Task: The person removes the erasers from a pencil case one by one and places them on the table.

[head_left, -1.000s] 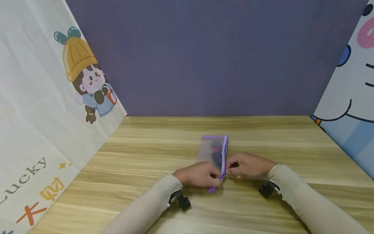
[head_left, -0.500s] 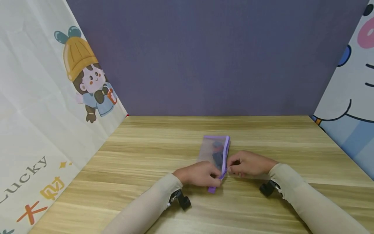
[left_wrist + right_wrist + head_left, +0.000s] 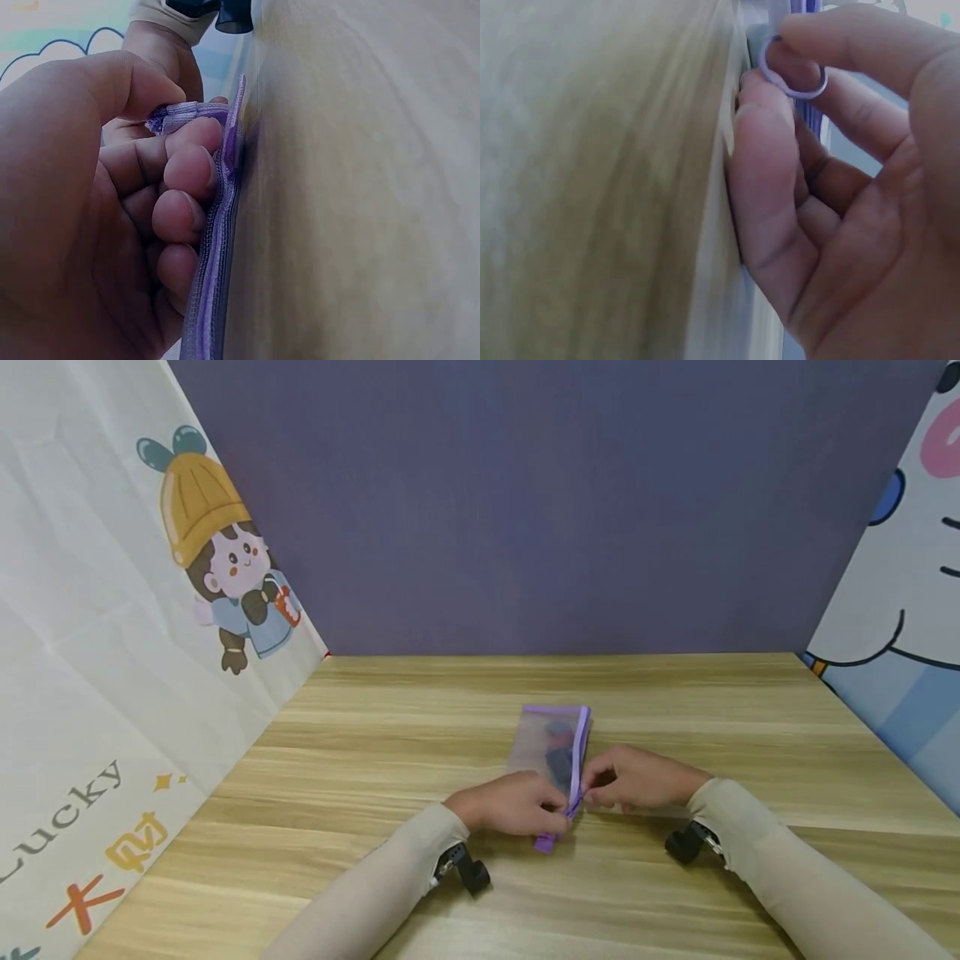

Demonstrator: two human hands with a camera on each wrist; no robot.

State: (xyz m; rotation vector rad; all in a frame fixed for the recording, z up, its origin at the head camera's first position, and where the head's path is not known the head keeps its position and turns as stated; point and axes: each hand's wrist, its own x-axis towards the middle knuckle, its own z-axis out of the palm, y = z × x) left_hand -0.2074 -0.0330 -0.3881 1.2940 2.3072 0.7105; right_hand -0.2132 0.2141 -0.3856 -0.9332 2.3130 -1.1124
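A see-through zipper pouch [image 3: 529, 737] with purple edging lies on the table, dark and reddish contents showing blurred through its side. My left hand [image 3: 513, 804] grips the pouch's near end; in the left wrist view, its thumb and curled fingers hold the purple fabric beside the zipper [image 3: 214, 247]. A small purple tab [image 3: 544, 842] sticks out below that hand. To the right of the zipper, my right hand [image 3: 641, 779] pinches the zipper pull, whose pale purple ring [image 3: 810, 95] shows at the fingertips in the right wrist view. The slider itself is hidden.
The wood-grain table [image 3: 390, 718] extends around the pouch. A dark purple-grey panel [image 3: 555, 510] rises at the back. Printed cloths stand at the left [image 3: 90, 610] and right [image 3: 900, 610]. Each wrist bears a black camera.
The pouch's far end and my right hand have shifted slightly to the right since a second ago. My left hand keeps its hold at the near end.
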